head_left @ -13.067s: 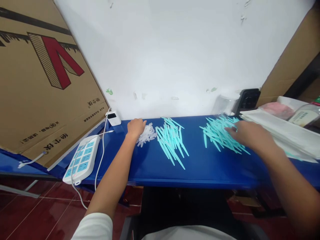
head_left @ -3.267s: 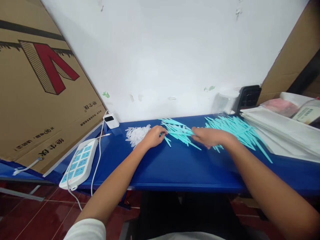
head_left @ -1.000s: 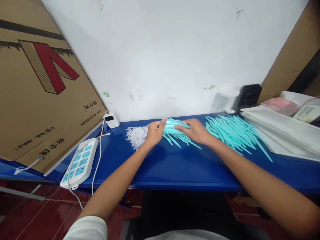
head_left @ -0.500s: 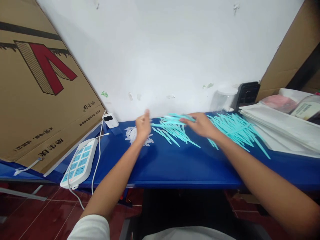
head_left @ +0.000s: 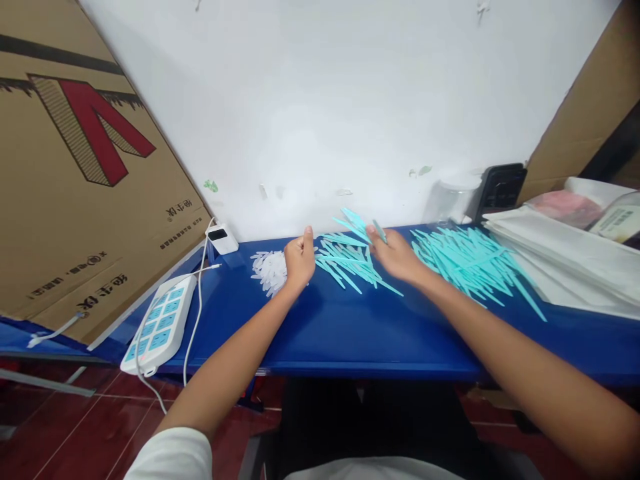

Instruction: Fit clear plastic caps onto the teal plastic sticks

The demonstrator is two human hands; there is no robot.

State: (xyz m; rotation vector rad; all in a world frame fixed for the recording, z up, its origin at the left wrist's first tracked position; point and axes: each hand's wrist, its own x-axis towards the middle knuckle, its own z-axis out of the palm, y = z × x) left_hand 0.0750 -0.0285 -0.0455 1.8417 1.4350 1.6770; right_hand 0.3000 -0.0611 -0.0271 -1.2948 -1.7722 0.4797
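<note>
My right hand point(head_left: 394, 253) is closed round several thin turquoise sticks point(head_left: 353, 223), their tips fanning out to the left and up. Below them a small heap of like sticks point(head_left: 350, 263) lies on the blue table. My left hand point(head_left: 301, 259) makes a loose fist with the thumb up; what it holds, if anything, is hidden. It partly covers a pile of small whitish translucent pieces point(head_left: 269, 270). A bigger heap of turquoise sticks point(head_left: 467, 263) lies to the right of my right hand.
A white power strip point(head_left: 163, 323) with cables and a small white device point(head_left: 221, 239) lie left. A large cardboard box point(head_left: 90, 200) stands beyond. At the right are a clear jar point(head_left: 453, 199), a black object point(head_left: 501, 190) and stacked white sheets point(head_left: 565, 257). A white wall closes the back.
The turquoise sticks in my right hand have swung from nearly level to pointing up and left. My left hand has shifted slightly right, showing more of the whitish pile.
</note>
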